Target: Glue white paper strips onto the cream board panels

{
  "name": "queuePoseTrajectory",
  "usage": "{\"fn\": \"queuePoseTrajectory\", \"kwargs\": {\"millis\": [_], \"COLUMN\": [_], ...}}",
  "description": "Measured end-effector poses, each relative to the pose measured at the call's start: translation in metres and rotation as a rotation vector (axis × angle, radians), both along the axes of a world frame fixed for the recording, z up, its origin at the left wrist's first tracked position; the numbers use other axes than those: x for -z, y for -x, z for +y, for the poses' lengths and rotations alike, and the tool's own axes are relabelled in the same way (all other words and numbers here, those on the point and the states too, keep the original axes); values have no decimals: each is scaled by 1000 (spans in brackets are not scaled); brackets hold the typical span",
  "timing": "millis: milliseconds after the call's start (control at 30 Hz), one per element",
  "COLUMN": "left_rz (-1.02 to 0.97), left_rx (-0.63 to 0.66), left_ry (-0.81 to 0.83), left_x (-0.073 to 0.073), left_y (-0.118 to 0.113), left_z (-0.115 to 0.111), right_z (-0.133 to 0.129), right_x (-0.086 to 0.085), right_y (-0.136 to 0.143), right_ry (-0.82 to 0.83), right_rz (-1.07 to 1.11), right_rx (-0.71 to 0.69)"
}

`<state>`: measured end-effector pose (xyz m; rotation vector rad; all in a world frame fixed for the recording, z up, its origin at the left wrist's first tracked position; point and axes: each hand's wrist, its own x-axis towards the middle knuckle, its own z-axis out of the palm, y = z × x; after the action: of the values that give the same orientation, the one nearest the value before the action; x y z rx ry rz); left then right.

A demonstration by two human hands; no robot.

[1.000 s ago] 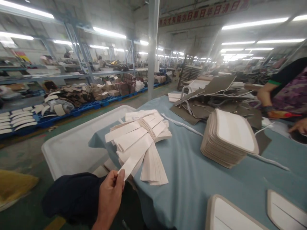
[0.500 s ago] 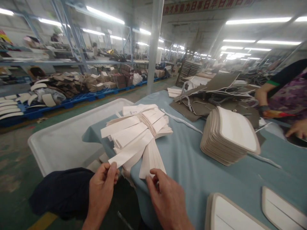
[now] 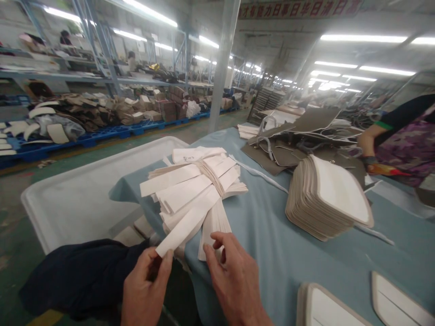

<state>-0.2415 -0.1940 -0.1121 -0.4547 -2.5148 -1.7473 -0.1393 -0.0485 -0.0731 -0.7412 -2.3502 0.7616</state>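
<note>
A tied bundle of off-white flat strips (image 3: 185,179) fans out on the blue-green cloth (image 3: 268,244), a band of the same pale material wound round its middle. Between the thumb and fingers of my left hand (image 3: 147,276) is the free end of one strip (image 3: 183,231), which slants down from the bundle. My right hand (image 3: 234,271) is bent over the lower ends of a second group of strips (image 3: 215,219). Its thumb and forefinger are a little apart at those ends; the other fingers are partly hidden, and I see no strip pinched there.
A tall stack of pale curved panels (image 3: 326,199) stands at right, with more panels (image 3: 335,308) near the front. Dark olive pieces (image 3: 299,131) lie behind. A white tray (image 3: 64,185) sits at left. A co-worker's arm (image 3: 370,142) reaches in at far right.
My left hand has drawn the strip's end slightly down toward me. My right hand stays nearly in place at the lower strip ends. The co-worker's lower hand has left the view.
</note>
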Motion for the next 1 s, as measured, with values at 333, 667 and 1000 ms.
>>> {"fn": "queuePoseTrajectory", "kwargs": {"millis": [333, 667, 1000], "left_rz": [316, -92, -267], "left_rx": [214, 287, 274], "left_ry": [-10, -132, -203], "left_x": [-9, -14, -23], "left_y": [-20, -36, -32], "left_z": [4, 14, 15], "right_z": [-24, -23, -10], "right_x": [-16, 0, -8], "right_y": [14, 17, 17], "right_ry": [794, 1316, 1136], "right_rz": [100, 271, 130], "right_rx": [-120, -84, -172]}}
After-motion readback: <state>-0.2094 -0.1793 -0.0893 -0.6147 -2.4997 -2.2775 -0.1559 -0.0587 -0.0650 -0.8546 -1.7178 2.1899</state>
